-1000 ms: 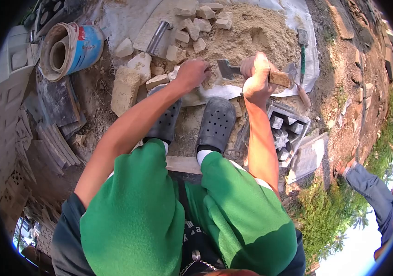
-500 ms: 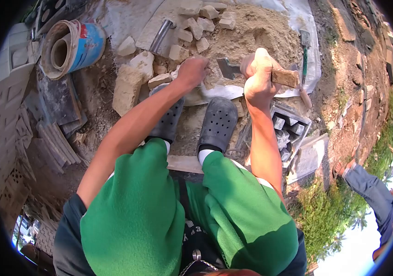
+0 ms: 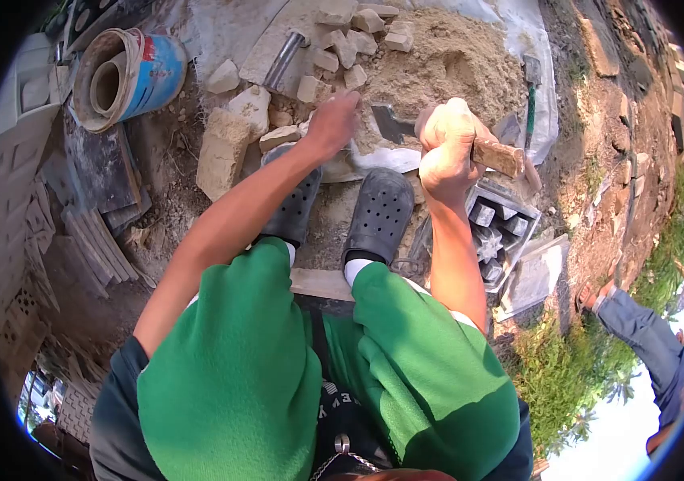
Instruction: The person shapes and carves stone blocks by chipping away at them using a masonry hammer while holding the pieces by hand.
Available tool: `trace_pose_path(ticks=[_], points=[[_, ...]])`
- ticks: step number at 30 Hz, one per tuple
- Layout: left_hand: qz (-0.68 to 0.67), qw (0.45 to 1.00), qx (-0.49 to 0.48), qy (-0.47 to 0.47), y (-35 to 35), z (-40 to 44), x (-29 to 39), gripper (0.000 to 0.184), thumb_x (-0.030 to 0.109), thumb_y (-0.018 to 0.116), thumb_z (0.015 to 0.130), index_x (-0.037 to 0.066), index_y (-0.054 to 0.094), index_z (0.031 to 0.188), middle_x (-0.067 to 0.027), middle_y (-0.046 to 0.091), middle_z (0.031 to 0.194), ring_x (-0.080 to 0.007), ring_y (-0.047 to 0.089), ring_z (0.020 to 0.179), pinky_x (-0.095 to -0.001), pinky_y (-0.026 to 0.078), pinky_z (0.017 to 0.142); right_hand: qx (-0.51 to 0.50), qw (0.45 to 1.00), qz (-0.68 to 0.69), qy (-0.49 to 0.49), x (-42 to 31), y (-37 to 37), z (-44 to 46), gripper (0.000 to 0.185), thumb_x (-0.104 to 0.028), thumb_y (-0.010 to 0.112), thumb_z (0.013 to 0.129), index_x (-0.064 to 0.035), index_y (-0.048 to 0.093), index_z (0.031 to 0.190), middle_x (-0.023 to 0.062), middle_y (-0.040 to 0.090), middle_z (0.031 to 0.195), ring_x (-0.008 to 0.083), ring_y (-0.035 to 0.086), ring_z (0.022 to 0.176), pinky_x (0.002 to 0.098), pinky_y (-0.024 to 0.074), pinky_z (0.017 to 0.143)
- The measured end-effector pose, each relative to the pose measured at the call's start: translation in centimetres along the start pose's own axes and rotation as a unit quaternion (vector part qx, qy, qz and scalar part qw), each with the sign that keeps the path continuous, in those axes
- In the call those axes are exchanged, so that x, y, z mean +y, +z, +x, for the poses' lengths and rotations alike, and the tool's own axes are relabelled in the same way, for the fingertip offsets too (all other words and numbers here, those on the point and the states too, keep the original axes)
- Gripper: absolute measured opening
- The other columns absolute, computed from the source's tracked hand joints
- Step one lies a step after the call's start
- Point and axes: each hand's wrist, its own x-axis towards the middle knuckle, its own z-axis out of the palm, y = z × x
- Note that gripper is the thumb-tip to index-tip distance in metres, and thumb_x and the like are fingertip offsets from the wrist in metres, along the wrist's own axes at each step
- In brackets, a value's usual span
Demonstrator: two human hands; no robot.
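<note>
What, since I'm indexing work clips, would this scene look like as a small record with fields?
View: head camera, outdoors
Left hand: near the pale stones; any grip unclear
Right hand: closed around a bladed tool, blade pointing toward the left hand
Ahead: sandy heap beside the stones
Left side: blue bucket
Right side: grey frame
Footwear: dark clogs
Nearby: another person's trouser leg, far right
</note>
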Motion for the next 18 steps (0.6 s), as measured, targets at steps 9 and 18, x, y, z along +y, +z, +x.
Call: trace_pose_path(ticks=[9, 18], points=[[0.001, 0.999, 0.050, 0.005, 0.4, 0.1, -0.5, 0.021, 0.003, 0.058, 0.082, 0.004, 0.058, 0.103, -0.0164, 0.062, 0.091, -0.0351, 0.061, 0.088, -0.0445, 0.049, 0.076, 0.003, 0.997, -0.034, 0.064, 3.4, 0.4, -1.7, 0.046, -0.016, 0.049, 0.097, -0.0028, 0.039, 0.055, 0.0014, 0.036, 0.047, 0.0112, 0.032, 0.042, 0.0316, 0.0243, 0.043], [0.009, 0.999, 0.035, -0.006, 0.1, 0.0, -0.1, 0.023, 0.006, 0.058, 0.084, 0.006, 0.059, 0.107, -0.0166, 0.062, 0.094, -0.0380, 0.061, 0.092, -0.0467, 0.049, 0.079, -0.015, 0.989, -0.148, -0.013, 3.7, 1.7, -2.1, 0.047, -0.026, 0.045, 0.098, -0.0019, 0.039, 0.058, 0.0017, 0.043, 0.052, 0.0124, 0.038, 0.047, 0.0329, 0.0272, 0.046]])
